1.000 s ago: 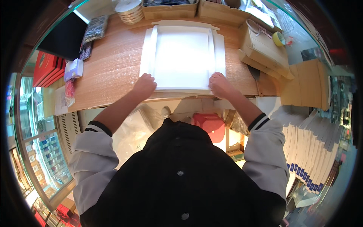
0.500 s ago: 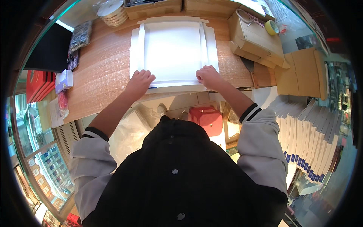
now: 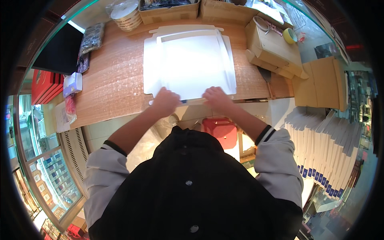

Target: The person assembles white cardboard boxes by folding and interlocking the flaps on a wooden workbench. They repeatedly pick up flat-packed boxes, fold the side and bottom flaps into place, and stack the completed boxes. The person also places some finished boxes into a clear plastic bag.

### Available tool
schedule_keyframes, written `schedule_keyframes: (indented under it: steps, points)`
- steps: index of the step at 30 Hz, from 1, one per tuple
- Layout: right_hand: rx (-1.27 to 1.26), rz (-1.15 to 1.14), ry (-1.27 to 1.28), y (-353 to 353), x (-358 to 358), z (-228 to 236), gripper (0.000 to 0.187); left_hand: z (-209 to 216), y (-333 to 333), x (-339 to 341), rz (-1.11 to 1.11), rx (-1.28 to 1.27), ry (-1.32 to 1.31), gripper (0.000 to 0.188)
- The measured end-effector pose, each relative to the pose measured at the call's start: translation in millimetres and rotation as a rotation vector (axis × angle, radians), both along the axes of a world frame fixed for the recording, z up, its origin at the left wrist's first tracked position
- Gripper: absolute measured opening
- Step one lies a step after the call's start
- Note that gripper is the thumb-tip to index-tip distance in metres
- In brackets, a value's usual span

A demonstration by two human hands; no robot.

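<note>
White cardboard tray (image 3: 194, 64), one: on the surface (image 3: 116, 76), mid-length, reaching the near edge, folds raised along its sides. My left hand (image 3: 166, 102) and right hand (image 3: 218, 101): at the tray's near edge, apart, fingers curled; blur leaves me unable to tell whether either grips. Moving room: broad wood strip toward the purple-white box (image 3: 73, 85) by the left edge; narrower strip toward the brown carton (image 3: 276, 48) at right. Far edge: white spools (image 3: 127, 18), left; open brown box (image 3: 170, 14) just beyond the tray.

Left hand (image 3: 166, 102) and right hand (image 3: 218, 100) closer together, cardboard (image 3: 192, 64) seemingly skewed
</note>
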State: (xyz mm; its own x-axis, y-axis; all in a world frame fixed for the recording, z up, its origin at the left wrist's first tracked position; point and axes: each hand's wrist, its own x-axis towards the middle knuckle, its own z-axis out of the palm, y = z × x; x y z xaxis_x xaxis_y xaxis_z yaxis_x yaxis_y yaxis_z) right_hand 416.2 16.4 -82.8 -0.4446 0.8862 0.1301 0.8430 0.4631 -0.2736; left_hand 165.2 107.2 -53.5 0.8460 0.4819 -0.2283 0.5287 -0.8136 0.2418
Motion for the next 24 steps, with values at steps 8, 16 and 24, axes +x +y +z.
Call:
schedule_keyframes:
  steps: [8, 16, 24]
  points:
    - [-0.094, 0.086, 0.222, -1, -8, -4, 0.013, -6, -5, -5, -0.397, 0.303, -0.463, 0.01]
    - [-0.168, 0.018, 0.327, 1, -19, 7, 0.012, 17, -2, -3, -0.321, 0.273, -0.548, 0.022]
    - [-0.108, -0.104, 0.205, -2, -42, 20, 0.007, 10, 9, -21, 0.022, 0.007, -0.099, 0.004]
